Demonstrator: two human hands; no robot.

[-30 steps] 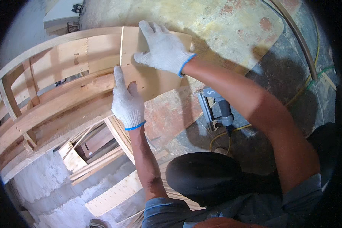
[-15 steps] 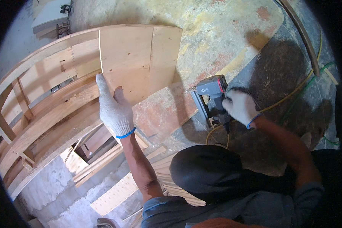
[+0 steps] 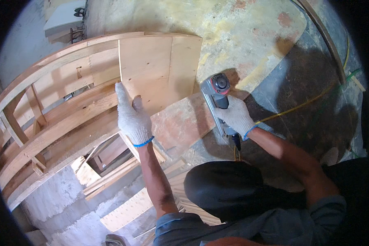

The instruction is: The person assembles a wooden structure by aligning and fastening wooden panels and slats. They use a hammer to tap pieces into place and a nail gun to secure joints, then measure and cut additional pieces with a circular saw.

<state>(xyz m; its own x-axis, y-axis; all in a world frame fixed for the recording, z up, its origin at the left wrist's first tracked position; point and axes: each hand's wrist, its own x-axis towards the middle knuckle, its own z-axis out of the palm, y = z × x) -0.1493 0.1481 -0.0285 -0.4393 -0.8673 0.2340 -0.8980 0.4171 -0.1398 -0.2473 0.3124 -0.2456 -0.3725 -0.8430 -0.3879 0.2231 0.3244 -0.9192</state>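
In a white knit glove with a blue cuff, my left hand (image 3: 132, 119) holds the lower left part of a plywood panel (image 3: 145, 61), its thumb on the panel's face. That panel lies against a long curved wooden frame (image 3: 69, 112) with rails and cross-pieces. My right hand (image 3: 235, 117), gloved alike, is closed round the handle of a grey and black pneumatic nail gun (image 3: 214, 93). The gun is held off to the right of the panel, apart from it, with its round cap facing up. The lower left fingers are partly hidden by the wood.
A yellow air hose (image 3: 299, 110) runs over the stained floor at right, near a dark curved bar (image 3: 328, 41). Wood strips (image 3: 112, 174) and a perforated light board (image 3: 127, 209) lie at lower left. A white box-like object (image 3: 63, 18) stands at the far left.
My right hand has moved left and wrapped more fully round the nail gun's handle, and the gun has turned cap-up. My left hand stays on the panel; the whole view has shifted slightly.
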